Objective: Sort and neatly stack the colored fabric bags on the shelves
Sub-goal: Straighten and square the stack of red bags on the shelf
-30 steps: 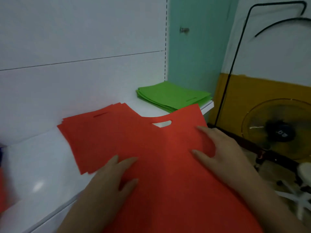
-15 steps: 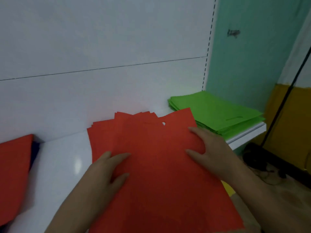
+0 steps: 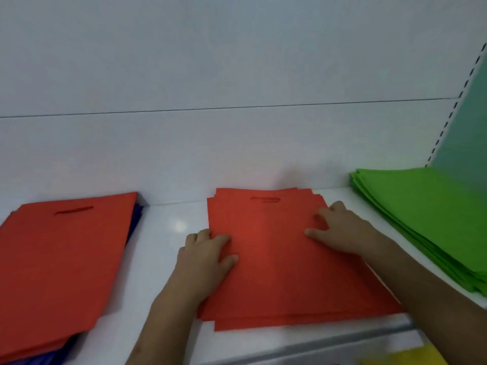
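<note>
While two hands (image 3: 208, 256) (image 3: 340, 230) press, three bag stacks (image 3: 274, 259) lie

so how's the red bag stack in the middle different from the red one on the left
The middle red stack has both hands pressing on it, left hand and right hand; the left red stack is untouched. The left one lies on blue bags; the middle one lies directly on the shelf. Both show slot handles.

— Stood behind: a pale white back panel (image 3: 237, 61), crossed by one thin seam line (image 3: 237, 108).
— And at right?
— Ended at a slotted upright (image 3: 448, 122), beside a teal wall (image 3: 471, 122). Below, gleamed a glossy white shelf (image 3: 171, 227).
</note>
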